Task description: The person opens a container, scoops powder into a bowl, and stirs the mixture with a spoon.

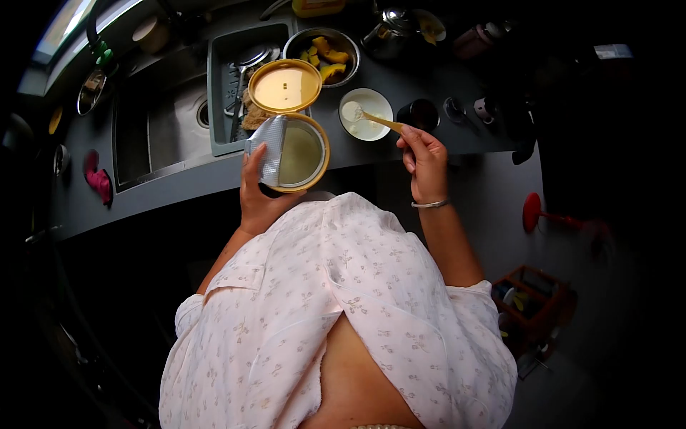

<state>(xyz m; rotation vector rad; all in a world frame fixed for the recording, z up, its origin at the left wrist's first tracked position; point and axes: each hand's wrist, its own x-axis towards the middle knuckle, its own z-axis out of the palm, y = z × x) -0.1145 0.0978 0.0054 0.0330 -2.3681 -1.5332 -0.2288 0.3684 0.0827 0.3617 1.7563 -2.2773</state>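
My left hand [255, 189] is wrapped round a round tin [301, 154] with a yellow rim. Its silver foil seal [272, 151] is partly peeled back, and pale contents show inside. The tin's hinged yellow lid [286, 86] stands open on the far side. Between the thumb and fingers of my right hand [424, 161] is the yellowish handle of a spoon [382, 122]. The spoon's head is over a white bowl [384, 107] with a dark rim, where some whitish stuff lies. Whether the head touches the bowl's bottom I cannot tell.
Behind the bowl is a metal bowl [343, 44] of yellow-orange pieces. A grey drying tray [220, 93] stands beside the sink [153, 125]. A dark cup [419, 114] and a metal kettle [389, 32] are to the right. A pink cloth [97, 177] lies at the left.
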